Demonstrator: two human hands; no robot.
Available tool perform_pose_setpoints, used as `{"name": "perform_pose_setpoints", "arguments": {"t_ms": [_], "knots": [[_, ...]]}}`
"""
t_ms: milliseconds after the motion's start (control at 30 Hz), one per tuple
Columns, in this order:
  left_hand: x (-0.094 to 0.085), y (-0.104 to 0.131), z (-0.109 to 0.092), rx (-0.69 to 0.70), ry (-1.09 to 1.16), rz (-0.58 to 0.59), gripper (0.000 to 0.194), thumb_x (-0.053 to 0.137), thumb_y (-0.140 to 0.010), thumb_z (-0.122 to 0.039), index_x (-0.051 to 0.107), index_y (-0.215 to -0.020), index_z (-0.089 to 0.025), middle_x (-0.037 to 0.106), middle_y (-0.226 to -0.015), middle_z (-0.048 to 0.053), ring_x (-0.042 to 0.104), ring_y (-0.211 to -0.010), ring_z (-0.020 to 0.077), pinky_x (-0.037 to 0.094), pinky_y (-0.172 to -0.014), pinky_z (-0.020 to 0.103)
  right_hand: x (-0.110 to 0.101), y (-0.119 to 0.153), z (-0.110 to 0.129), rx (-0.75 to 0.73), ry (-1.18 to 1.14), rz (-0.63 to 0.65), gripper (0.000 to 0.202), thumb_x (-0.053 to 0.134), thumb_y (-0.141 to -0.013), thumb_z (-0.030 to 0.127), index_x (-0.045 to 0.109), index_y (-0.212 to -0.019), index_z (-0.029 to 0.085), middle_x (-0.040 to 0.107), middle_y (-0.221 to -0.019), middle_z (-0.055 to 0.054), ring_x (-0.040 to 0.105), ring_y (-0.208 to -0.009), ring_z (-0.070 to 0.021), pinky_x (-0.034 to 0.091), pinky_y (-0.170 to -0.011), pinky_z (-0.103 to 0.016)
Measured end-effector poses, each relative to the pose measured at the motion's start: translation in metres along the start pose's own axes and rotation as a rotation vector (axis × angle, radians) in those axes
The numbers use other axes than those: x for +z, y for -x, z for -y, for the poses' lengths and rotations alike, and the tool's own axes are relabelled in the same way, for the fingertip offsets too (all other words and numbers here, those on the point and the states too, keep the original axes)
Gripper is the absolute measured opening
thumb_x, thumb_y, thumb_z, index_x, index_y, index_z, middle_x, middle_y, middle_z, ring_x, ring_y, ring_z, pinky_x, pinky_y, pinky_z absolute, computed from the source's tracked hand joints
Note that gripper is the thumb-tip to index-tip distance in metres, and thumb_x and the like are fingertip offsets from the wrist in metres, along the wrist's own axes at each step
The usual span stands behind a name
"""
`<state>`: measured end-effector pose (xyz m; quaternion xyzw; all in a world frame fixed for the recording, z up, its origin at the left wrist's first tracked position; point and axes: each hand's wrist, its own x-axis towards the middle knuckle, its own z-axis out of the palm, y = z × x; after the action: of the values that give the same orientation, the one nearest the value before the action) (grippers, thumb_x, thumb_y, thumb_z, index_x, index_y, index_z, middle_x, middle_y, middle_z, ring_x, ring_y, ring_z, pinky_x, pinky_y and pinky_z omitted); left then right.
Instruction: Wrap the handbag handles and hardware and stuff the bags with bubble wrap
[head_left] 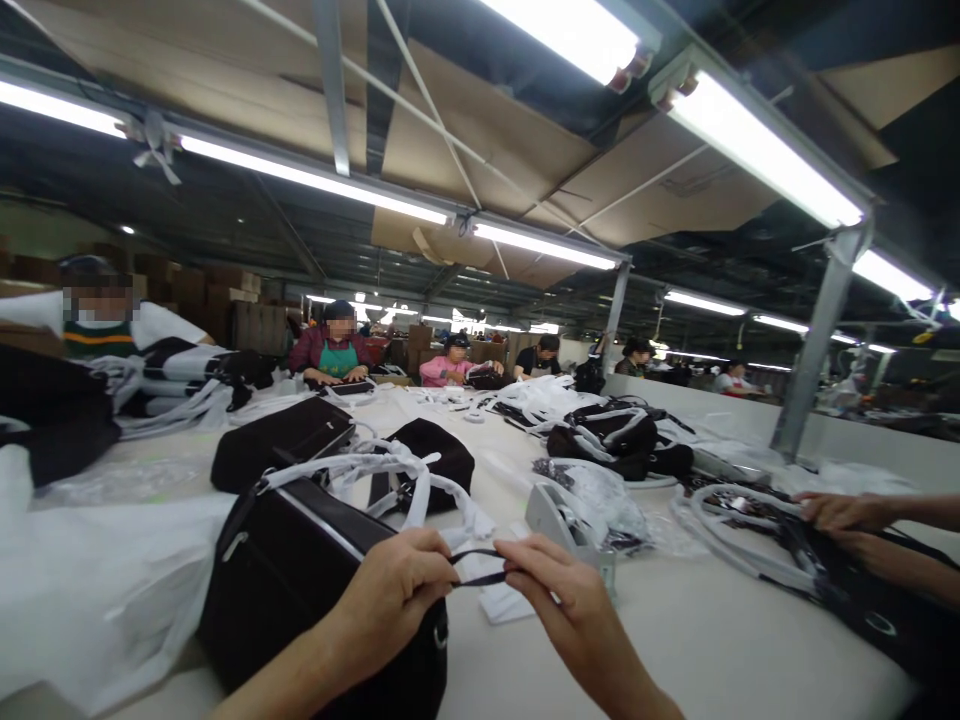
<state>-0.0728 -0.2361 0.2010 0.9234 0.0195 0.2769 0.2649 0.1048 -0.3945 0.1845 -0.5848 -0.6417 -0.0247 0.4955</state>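
Between my two hands a thin black strap (480,578) is stretched in a small loop. My left hand (405,585) pinches its left end, in front of a large black bag (281,570). The strap's right end is between the thumb and fingers of my right hand (559,590), which is over the white table (675,630). The bag stands upright, with a silver zip line along its top, handles wrapped in white, and a metal ring low on its right side. My left forearm hides part of the bag's front.
Behind the bag lie more black bags (281,440). A grey-white dispenser-like object (555,515) and clear plastic (600,495) sit beyond my right hand. At right, another person's hands (847,515) touch a black bag (870,600). White wrapping (112,590) covers the left side.
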Motion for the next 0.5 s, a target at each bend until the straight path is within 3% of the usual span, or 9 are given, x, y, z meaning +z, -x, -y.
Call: {"name": "perform_pose_setpoints", "arguments": {"t_ms": [100, 233, 333, 400, 500], "knots": [[0.003, 0.001, 0.002, 0.021, -0.028, -0.006, 0.026, 0.050, -0.089, -0.013, 0.074, -0.083, -0.020, 0.067, -0.088, 0.004, 0.061, -0.082, 0.0154, 0.042, -0.073, 0.023, -0.007, -0.002, 0.001, -0.149, 0.261, 0.043, 0.021, 0.050, -0.096, 0.017, 0.069, -0.104, 0.020, 0.066, -0.090, -0.006, 0.065, -0.084, -0.0177, 0.051, -0.077, -0.025], [0.007, 0.004, 0.003, 0.046, -0.003, -0.035, 0.028, 0.047, -0.093, -0.018, 0.074, -0.089, -0.021, 0.067, -0.088, 0.004, 0.062, -0.082, 0.0156, 0.043, -0.073, 0.023, -0.009, -0.004, 0.004, -0.214, 0.457, 0.054, 0.021, 0.048, -0.097, 0.019, 0.064, -0.085, 0.019, 0.060, -0.075, -0.003, 0.060, -0.070, -0.0157, 0.046, -0.065, -0.023], [0.007, 0.006, 0.003, 0.000, 0.044, -0.066, 0.029, 0.047, -0.090, -0.015, 0.070, -0.106, -0.023, 0.068, -0.090, 0.003, 0.061, -0.084, 0.0162, 0.044, -0.077, 0.024, -0.008, -0.004, 0.005, -0.205, 0.445, 0.053, 0.022, 0.047, -0.097, 0.018, 0.062, -0.082, 0.020, 0.058, -0.075, -0.002, 0.059, -0.070, -0.0150, 0.044, -0.063, -0.023], [0.004, 0.005, 0.000, -0.084, 0.086, -0.072, 0.043, 0.052, -0.083, -0.011, 0.062, -0.124, -0.024, 0.068, -0.091, 0.000, 0.062, -0.085, 0.0160, 0.044, -0.081, 0.025, -0.008, -0.004, 0.005, -0.180, 0.396, 0.055, 0.021, 0.046, -0.097, 0.018, 0.062, -0.084, 0.020, 0.059, -0.077, -0.002, 0.059, -0.071, -0.0147, 0.044, -0.064, -0.023], [-0.004, 0.000, -0.009, -0.118, 0.048, 0.045, 0.043, 0.053, -0.081, -0.010, 0.066, -0.119, -0.027, 0.067, -0.092, -0.001, 0.061, -0.087, 0.0166, 0.043, -0.082, 0.025, -0.009, -0.002, 0.005, -0.154, 0.368, 0.060, 0.020, 0.046, -0.098, 0.018, 0.062, -0.086, 0.020, 0.060, -0.079, -0.002, 0.060, -0.073, -0.0149, 0.044, -0.066, -0.023]]}}
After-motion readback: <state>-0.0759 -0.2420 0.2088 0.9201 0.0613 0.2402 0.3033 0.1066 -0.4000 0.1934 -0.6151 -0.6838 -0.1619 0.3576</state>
